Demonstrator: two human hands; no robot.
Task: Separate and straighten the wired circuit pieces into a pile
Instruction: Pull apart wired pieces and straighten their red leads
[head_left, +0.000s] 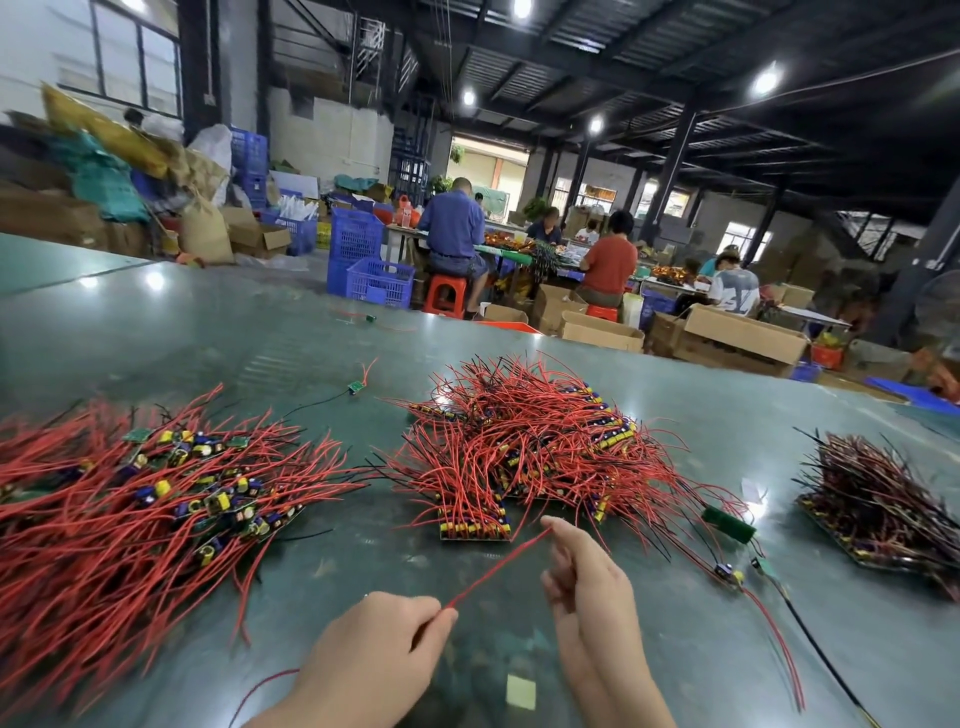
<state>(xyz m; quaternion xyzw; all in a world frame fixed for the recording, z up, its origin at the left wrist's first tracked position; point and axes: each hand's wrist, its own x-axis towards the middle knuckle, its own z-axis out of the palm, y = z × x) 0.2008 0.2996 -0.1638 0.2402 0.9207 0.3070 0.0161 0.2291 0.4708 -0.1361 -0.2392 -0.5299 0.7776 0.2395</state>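
Both hands stretch one red wire (498, 566) taut above the green table (218, 332). My left hand (374, 654) pinches its near end, my right hand (587, 582) pinches its far end. The circuit piece on this wire is hidden by my left hand. A big straightened pile of wired circuit pieces (130, 499) lies at the left, with wires running one way. A tangled heap (530, 447) of red-wired boards sits in the middle, just beyond my hands.
A darker pile of wired boards (883, 499) lies at the right. Loose pieces (732, 571) with red and black leads trail near my right hand. Two stray boards (356, 387) lie farther back. Seated people, blue crates and cardboard boxes fill the hall beyond.
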